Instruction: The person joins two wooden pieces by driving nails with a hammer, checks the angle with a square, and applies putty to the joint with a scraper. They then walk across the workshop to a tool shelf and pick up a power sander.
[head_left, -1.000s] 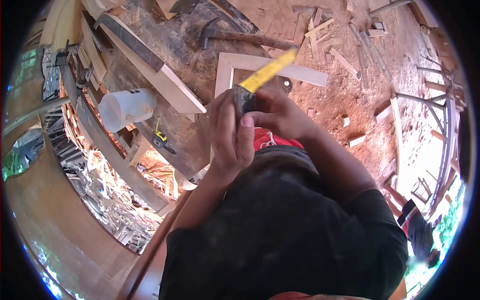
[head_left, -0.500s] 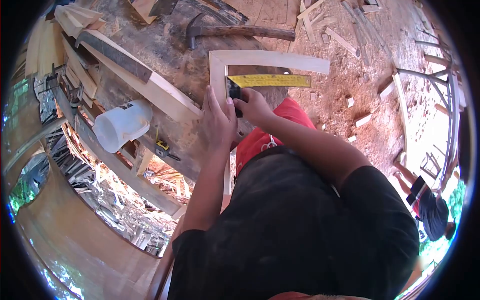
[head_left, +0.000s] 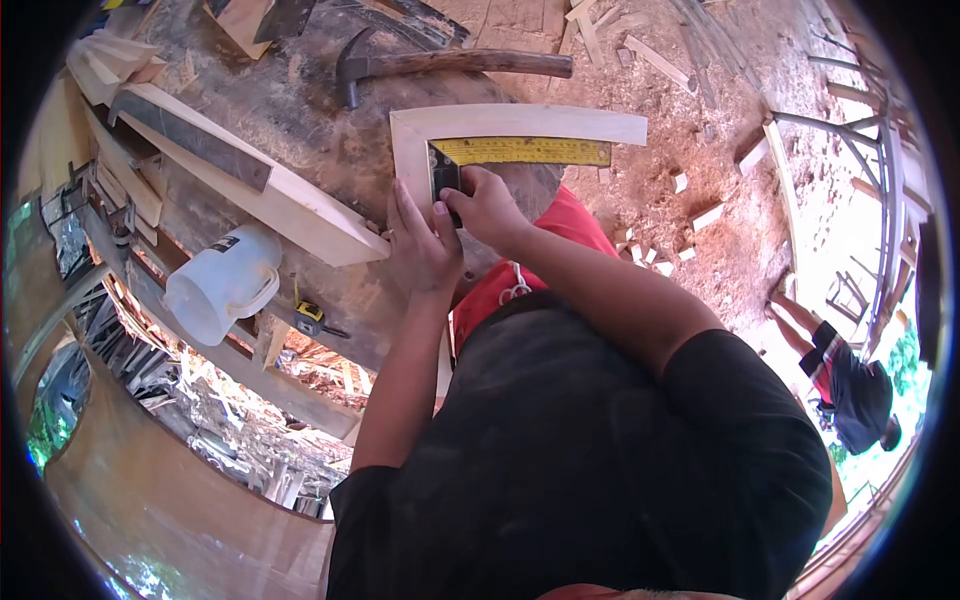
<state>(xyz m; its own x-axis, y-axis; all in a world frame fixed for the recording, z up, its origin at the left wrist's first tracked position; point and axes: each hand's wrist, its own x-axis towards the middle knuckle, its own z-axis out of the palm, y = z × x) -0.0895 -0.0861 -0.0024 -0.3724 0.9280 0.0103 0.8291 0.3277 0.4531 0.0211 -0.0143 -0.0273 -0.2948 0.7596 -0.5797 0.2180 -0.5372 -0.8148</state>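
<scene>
An L-shaped wooden frame (head_left: 535, 122) of pale wood lies on the workbench, its corner at the upper left. My left hand (head_left: 425, 245) is closed around its near leg, fingers along the outer edge and thumb on the inner side. Inside the corner sits a try square with a yellow ruled blade (head_left: 530, 151) and a black stock. The blade runs along the inner edge of the far leg, and the stock is against the near leg. My right hand (head_left: 490, 208) pinches the stock, close to my left thumb.
A claw hammer (head_left: 460, 64) lies beyond the frame. To the left are a handsaw-like dark blade (head_left: 195, 137) on a pale board (head_left: 300, 215), a plastic jug (head_left: 220, 283) on its side and a tape measure (head_left: 309, 318). Another person (head_left: 855, 385) is at far right.
The try square has moved into the corner; its blade, earlier apart from the far leg, now meets the leg's inner edge. The whole view has shifted slightly.
</scene>
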